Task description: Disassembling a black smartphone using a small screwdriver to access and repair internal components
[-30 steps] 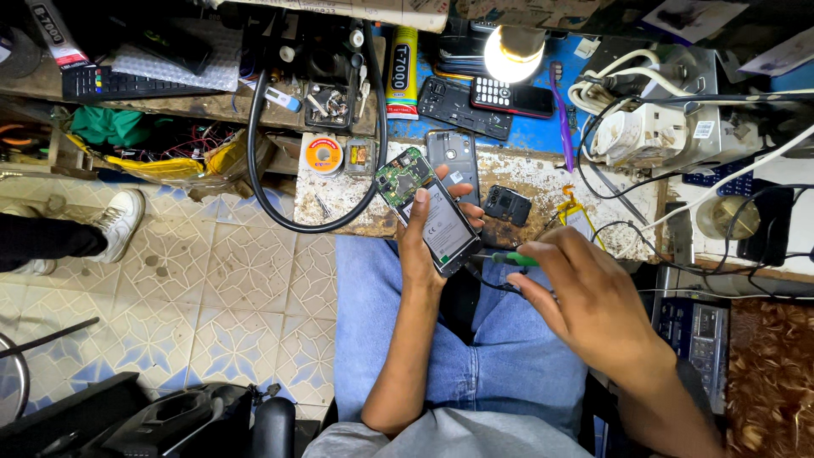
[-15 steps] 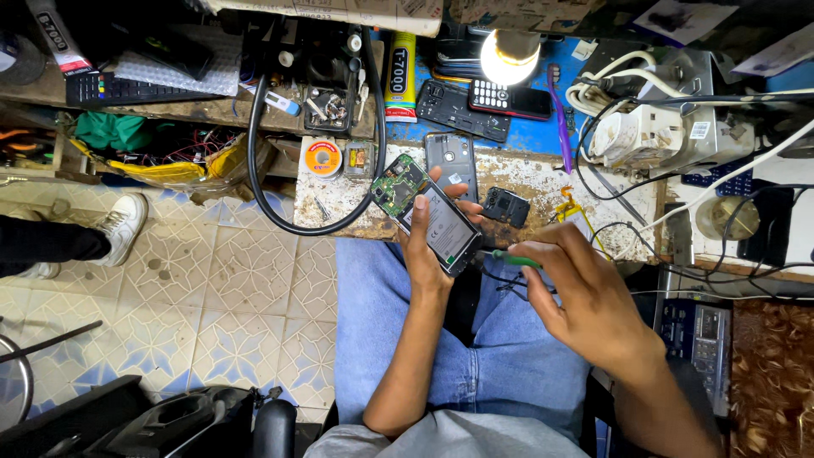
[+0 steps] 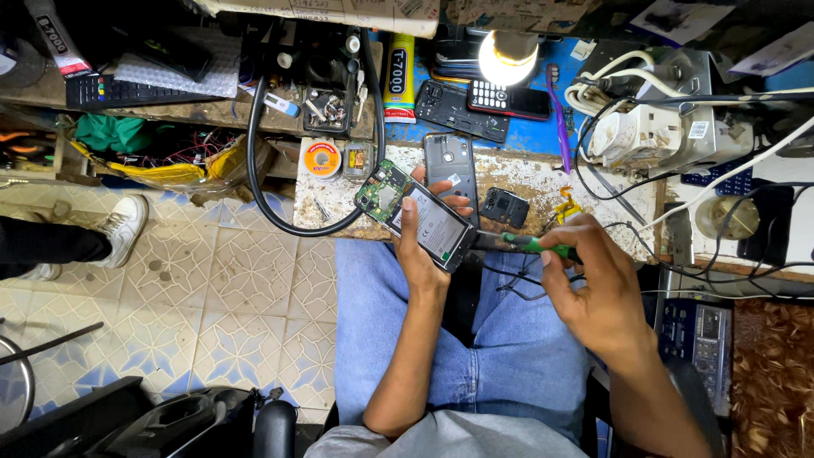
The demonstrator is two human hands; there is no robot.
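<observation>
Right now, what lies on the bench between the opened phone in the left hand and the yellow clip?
In the head view, a small black phone part lies between the opened phone and yellow clip.

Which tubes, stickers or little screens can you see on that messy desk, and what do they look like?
Yellow glue tube: upright at bench back, black lettering.
Keypad phone: under the lamp, small dark screen, white keys.
White sticker: on the grey box, right side.
Opened phone: in the left hand.
</observation>
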